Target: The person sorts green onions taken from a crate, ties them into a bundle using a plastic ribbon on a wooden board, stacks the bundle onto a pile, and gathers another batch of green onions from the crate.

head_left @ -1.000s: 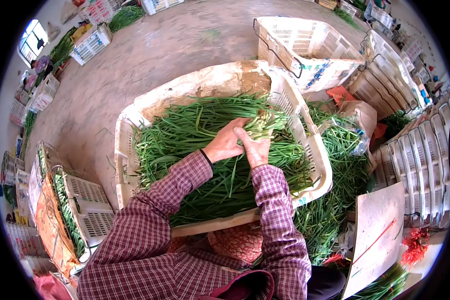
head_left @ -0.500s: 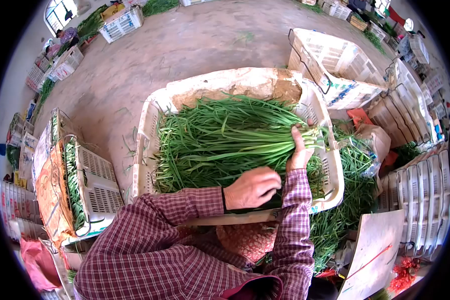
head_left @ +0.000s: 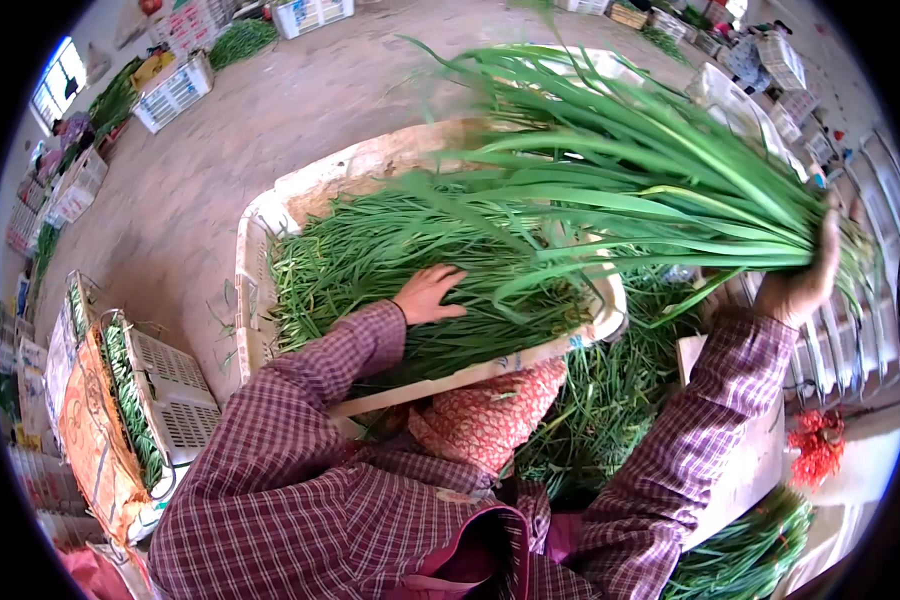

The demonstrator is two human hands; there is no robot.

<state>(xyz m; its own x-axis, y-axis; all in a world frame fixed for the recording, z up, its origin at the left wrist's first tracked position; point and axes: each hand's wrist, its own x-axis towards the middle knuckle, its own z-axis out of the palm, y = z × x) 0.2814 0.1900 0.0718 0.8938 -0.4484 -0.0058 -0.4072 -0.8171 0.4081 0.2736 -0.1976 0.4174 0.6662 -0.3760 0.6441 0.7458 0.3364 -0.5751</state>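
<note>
My right hand [head_left: 808,275] is wrapped round the root end of a bunch of garlic chives [head_left: 660,190], raised at the right. Its long green leaves fan out leftward over the white plastic crate [head_left: 255,300] and blur at the tips. More garlic chives [head_left: 370,250] lie in a thick layer inside that crate. On top of this layer rests my left hand [head_left: 432,296], palm down with the fingers apart. The raised leaves hide the crate's far right corner.
Loose greens [head_left: 590,420] are heaped beside the crate on the right. A filled crate [head_left: 175,370] stands on the left. Lower right are a bundle of greens [head_left: 750,550] and red ties [head_left: 816,445]. Stacked crates [head_left: 870,290] line the right side; people sit farther off.
My right hand has lifted the bunch off the crate's pile, up and to the right. My left hand has moved left and now lies spread on the chives. The view has shifted right.
</note>
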